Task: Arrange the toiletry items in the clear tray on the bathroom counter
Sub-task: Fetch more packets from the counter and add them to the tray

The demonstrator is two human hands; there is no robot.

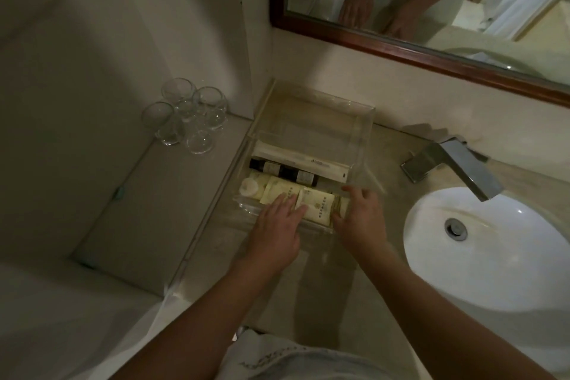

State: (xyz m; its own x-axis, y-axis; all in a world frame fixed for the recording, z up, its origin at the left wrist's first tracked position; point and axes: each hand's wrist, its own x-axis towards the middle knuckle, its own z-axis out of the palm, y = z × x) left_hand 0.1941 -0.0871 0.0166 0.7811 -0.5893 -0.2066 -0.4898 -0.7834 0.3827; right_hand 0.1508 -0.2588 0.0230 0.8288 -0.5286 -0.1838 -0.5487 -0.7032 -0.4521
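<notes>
Clear tray (pixel 364 130): on the counter (pixel 382 145), against the wall; far half is bare.
Inside, near half: long white sachet (pixel 296 157), two dark bottles (pixel 282 171), cream packets (pixel 314 202).
Left hand (pixel 274 225): flat, fingers spread on the packets.
Right hand (pixel 362 213): fingers loose at the tray's near right corner; grip cannot be told.
Left ledge: four glasses (pixel 186 116).
Right: sink (pixel 481 244), faucet (pixel 456 164).

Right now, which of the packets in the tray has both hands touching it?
The cream paper packet with dark lettering at the clear tray's near edge: left hand and right hand flank it. Other cream packets lie further left.
</notes>
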